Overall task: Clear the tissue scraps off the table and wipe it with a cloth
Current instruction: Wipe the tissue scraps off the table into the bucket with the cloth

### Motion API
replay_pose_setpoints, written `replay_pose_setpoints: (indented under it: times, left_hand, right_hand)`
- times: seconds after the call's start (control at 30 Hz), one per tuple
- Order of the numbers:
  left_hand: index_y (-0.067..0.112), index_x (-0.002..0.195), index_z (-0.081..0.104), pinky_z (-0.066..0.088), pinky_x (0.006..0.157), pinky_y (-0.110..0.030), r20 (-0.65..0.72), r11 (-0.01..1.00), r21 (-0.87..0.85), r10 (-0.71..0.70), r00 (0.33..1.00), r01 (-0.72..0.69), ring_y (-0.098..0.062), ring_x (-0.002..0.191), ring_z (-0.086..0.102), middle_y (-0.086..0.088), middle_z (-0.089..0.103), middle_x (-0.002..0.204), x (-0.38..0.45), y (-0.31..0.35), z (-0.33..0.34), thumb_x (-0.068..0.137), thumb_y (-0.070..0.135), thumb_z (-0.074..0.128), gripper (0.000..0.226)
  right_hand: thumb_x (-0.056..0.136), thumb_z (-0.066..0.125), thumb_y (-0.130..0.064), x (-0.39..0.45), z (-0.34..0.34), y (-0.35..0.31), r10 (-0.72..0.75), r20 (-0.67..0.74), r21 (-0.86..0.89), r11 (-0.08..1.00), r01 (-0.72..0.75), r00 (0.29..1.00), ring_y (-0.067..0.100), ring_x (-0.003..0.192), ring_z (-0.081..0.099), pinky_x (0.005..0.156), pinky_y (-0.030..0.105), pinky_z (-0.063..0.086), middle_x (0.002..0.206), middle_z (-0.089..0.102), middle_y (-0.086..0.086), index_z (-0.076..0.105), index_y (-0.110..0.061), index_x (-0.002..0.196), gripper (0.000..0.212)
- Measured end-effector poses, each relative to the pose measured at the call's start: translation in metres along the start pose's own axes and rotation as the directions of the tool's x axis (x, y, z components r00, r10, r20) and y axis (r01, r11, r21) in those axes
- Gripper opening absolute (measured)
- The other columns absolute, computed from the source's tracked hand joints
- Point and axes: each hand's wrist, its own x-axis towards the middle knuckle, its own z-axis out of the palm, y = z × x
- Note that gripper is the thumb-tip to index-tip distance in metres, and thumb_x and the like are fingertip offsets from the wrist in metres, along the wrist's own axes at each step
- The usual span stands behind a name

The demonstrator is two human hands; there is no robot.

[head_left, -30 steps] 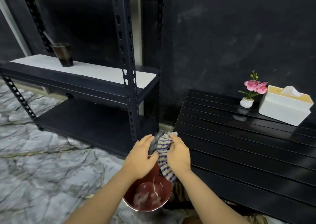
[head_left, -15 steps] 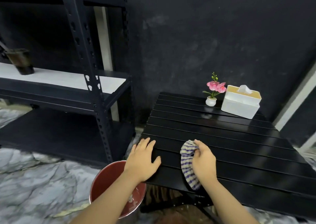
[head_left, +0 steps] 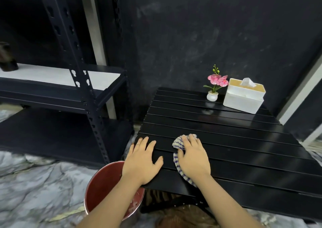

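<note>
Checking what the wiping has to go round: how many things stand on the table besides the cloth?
2: a flower pot and a tissue box, side by side at the table's far edge.

Left hand (head_left: 142, 161) lay flat at desk (head_left: 235, 140) near-left corner; right hand (head_left: 193, 156) beside it on the cloth (head_left: 177, 145). Flower pot (head_left: 212, 95) and tissue box (head_left: 244, 97) sat at far edge, box right. Bucket (head_left: 104, 180) on floor left of desk; shelf rack (head_left: 83, 81) behind it.
</note>
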Motion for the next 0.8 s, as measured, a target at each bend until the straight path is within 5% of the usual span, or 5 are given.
replay_pose_setpoints:
  times: [0.13,0.47,0.73,0.8]
  left_hand:
    - [0.03,0.146,0.019,0.002,0.118,-0.036,-0.002,1.0,0.004,0.008,1.0,-0.008,-0.016,0.146,0.005,0.001,0.013,0.158,0.0,0.0,-0.001,0.087,0.057,0.032,0.066]
    - [0.029,0.146,0.019,0.002,0.118,-0.035,0.043,1.0,-0.005,0.001,0.999,-0.001,-0.015,0.146,0.004,0.001,0.012,0.159,-0.002,0.005,-0.009,0.089,0.056,0.033,0.065]
    - [0.029,0.147,0.019,0.003,0.12,-0.036,0.042,1.0,-0.004,0.003,0.999,-0.003,-0.015,0.146,0.005,0.001,0.012,0.159,-0.002,0.004,-0.009,0.09,0.056,0.032,0.065]
    - [0.029,0.147,0.019,0.004,0.12,-0.036,0.035,1.0,-0.004,0.002,0.999,-0.002,-0.016,0.146,0.005,0.001,0.013,0.159,-0.001,0.003,-0.008,0.089,0.057,0.032,0.065]
  right_hand:
    - [0.097,0.032,-0.025,0.006,0.008,-0.012,-0.162,0.034,0.02,0.987,0.161,0.986,0.016,0.141,0.019,0.115,0.026,0.019,0.153,0.028,-0.002,0.029,-0.023,0.142,0.045]
    - [0.099,0.032,-0.022,-0.031,-0.001,0.008,-0.222,0.052,0.074,0.973,0.218,0.974,0.009,0.143,0.018,0.116,0.02,0.013,0.153,0.03,-0.007,0.033,-0.029,0.141,0.043]
    - [0.095,0.039,-0.013,-0.058,-0.038,0.094,-0.076,-0.042,-0.006,0.997,0.076,0.996,0.011,0.141,0.026,0.117,0.019,0.012,0.15,0.035,-0.003,0.042,-0.023,0.137,0.043]
    - [0.095,0.039,-0.011,-0.057,-0.049,0.118,0.005,-0.055,-0.069,0.998,-0.009,0.998,0.016,0.142,0.024,0.119,0.028,0.015,0.151,0.034,0.0,0.041,-0.021,0.138,0.044]
